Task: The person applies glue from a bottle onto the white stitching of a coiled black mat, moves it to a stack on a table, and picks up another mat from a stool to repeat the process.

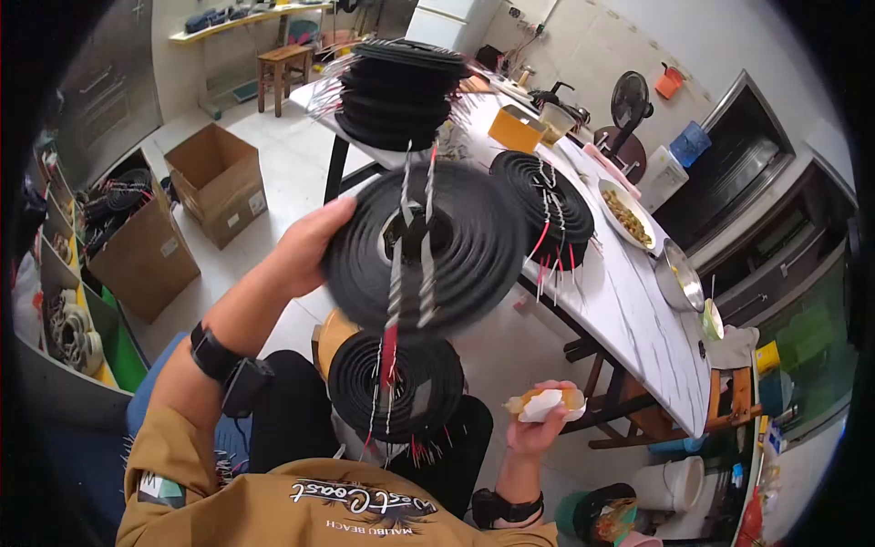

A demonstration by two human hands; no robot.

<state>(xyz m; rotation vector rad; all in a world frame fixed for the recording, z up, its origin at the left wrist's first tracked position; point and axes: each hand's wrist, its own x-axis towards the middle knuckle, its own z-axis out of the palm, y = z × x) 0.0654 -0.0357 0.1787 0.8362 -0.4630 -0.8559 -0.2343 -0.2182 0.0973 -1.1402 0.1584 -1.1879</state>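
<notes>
One long white table [638, 319] stretches ahead on your right. A black cable coil [465, 264] is raised before you, above a second coil [430, 383] between your knees. Your left arm reaches forward, and the left hand [314, 244] grips that raised coil's left rim. Your right hand [538, 436], held lower, closes around a small yellowish thing [572, 399] in white paper [543, 406].

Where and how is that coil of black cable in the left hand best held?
Probably take the coil of black cable by its outer rim, from the left, as the left hand does. It is a broad, ringed disc, so its edge offers a hold clear of the twisted wires across the middle.
</notes>
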